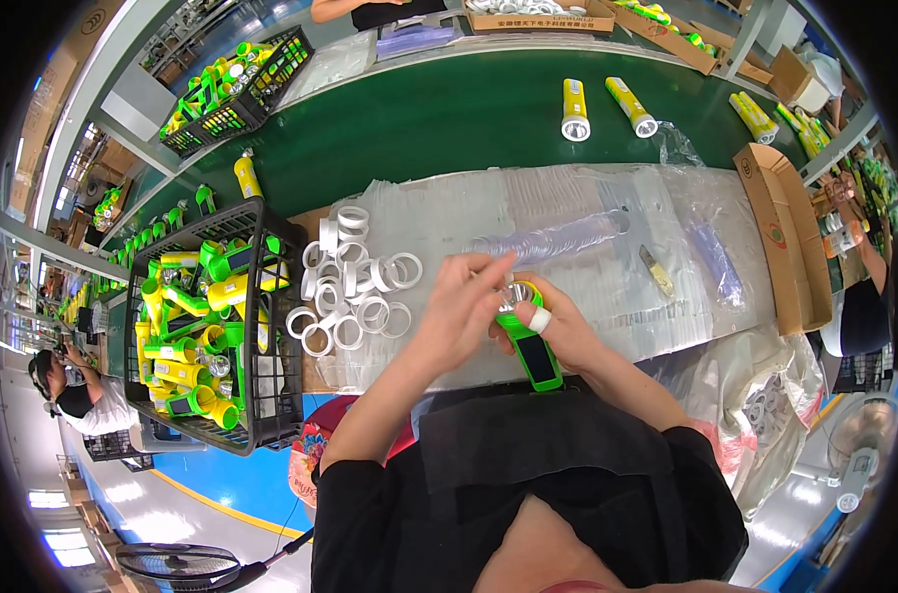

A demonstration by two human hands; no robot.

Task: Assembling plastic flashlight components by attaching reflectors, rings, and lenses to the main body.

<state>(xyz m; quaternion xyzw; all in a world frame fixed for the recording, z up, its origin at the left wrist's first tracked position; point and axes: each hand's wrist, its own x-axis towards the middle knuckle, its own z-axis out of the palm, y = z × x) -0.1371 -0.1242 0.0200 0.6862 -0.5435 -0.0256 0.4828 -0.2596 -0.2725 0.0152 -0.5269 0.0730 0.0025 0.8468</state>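
In the head view the right hand (pixel 564 331) is clamped around one green torch (pixel 530 341), held over the clear plastic sheet (pixel 567 212) on the bench. The left hand (pixel 466 306) has its fingertips pinched together at the torch's lens end, touching it. Left of the torch lies a heap of white rings (pixel 355 287), roughly twenty; an exact count cannot be told. Further left stands one black crate (pixel 271 395) full of yellow and green torches. Beyond the torch, on the green belt (pixel 429 119), lie two yellow torches (pixel 574 109), with a second black crate (pixel 261 94) far left
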